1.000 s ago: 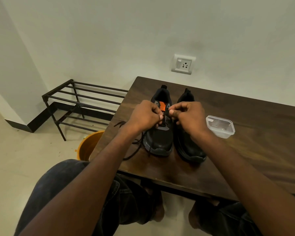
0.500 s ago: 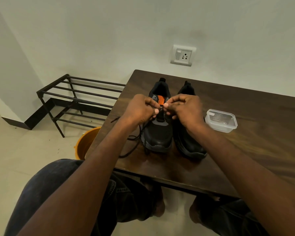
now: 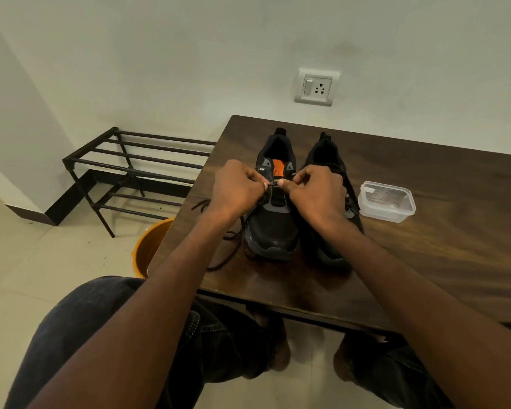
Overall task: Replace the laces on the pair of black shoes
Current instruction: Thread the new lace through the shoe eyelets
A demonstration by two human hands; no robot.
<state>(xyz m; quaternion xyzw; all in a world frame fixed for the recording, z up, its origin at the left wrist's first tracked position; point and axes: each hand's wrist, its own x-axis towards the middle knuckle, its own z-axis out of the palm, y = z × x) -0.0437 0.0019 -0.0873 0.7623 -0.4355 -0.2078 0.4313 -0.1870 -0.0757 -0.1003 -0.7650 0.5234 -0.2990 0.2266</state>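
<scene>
Two black shoes stand side by side on the dark wooden table (image 3: 443, 255), toes toward me. The left shoe (image 3: 273, 228) has grey panels and an orange tongue label. The right shoe (image 3: 325, 160) is partly hidden by my right arm. My left hand (image 3: 236, 188) and my right hand (image 3: 316, 191) meet over the left shoe's tongue, each pinching a short stretch of black lace (image 3: 273, 184) between thumb and fingers. The rest of the lace (image 3: 224, 249) trails in loose loops over the table's left side.
A clear lidded plastic box (image 3: 386, 201) sits right of the shoes. An orange bucket (image 3: 149, 246) stands on the floor beside the table's left edge. A black metal shoe rack (image 3: 124, 172) stands against the wall. A wall socket (image 3: 316, 87) is above the table.
Both hands stay over the left shoe and keep working the lace; the fingertips are now drawn slightly apart with the lace taut between them. The head has tilted a little.
</scene>
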